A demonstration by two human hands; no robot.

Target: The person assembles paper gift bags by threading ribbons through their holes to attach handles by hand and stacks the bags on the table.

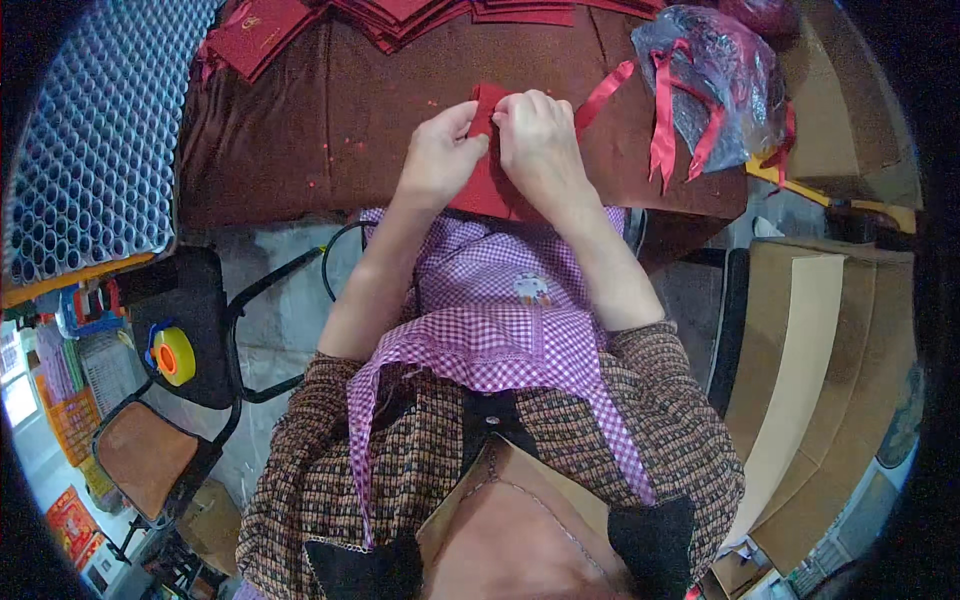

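Observation:
A flat red paper piece (488, 190), perhaps a small bag or folder, lies at the near edge of the brown-covered table. My left hand (445, 152) has thumb and fingers closed at its left side, near the top. Across its upper right, my right hand (538, 135) is curled with fingertips pinched together on it. From beside the right hand a red satin ribbon (606, 97) runs out to the upper right; whether it is joined to the paper piece is hidden by the hand. What exactly the fingertips grip is too small to tell.
Dark red printed folders (258, 35) are piled along the far side. A clear plastic bag (715, 85) with red ribbons spilling out sits at the right. Left stands a rack of tubes (95, 140); a chair (150, 455) holds a tape roll (174, 356). Cardboard boxes (810, 370) stand right.

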